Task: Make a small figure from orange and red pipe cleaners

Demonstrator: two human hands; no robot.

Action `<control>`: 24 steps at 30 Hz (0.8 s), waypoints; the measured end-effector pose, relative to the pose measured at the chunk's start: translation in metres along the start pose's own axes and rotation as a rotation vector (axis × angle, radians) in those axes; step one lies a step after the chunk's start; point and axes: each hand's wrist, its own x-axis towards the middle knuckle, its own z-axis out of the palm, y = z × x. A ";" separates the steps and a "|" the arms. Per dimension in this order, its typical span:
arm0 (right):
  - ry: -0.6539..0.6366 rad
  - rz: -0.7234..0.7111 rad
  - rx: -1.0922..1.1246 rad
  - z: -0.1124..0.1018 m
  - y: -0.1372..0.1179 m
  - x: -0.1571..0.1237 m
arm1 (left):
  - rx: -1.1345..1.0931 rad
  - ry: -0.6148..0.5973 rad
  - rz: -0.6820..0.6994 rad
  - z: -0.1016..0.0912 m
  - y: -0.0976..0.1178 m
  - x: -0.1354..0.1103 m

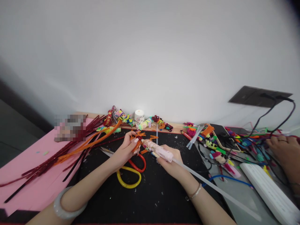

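Left hand [127, 150]: fingertips pinched on an orange-and-dark-red fuzzy piece [138, 137], right out front.
Right hand [172, 170]: wrapped around a pale pink glue gun [164, 153], nose aimed straight at that piece; touching or just short, too close to call.
Glue stick [211, 183]: long, translucent, poking out of the gun's back and slanting past the right wrist.
Scissors [128, 177]: down on the black mat [168, 193] they lie, red and yellow handles just below the left hand, left forearm crossing over them.
Pipe cleaners [77, 148]: well to the left of the left hand, orange, dark red and black, fanned across a pink sheet [25, 165].
Colourful figures [142, 125]: strung out along the wall beyond both hands, a white cup [139, 116] among them.
Pale strips [195, 137]: in a loose heap, beyond the right hand and to its right.
Another person's hand [281, 148]: far right of the right hand, near black cables [255, 125]; its grip, I cannot tell.
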 end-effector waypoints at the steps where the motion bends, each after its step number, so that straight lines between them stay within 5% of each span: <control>1: -0.006 0.000 -0.004 0.000 0.000 0.000 | 0.001 -0.001 0.004 -0.001 -0.001 0.000; 24: -0.054 -0.022 -0.093 -0.001 -0.001 0.001 | 0.091 -0.018 0.099 -0.006 -0.010 0.004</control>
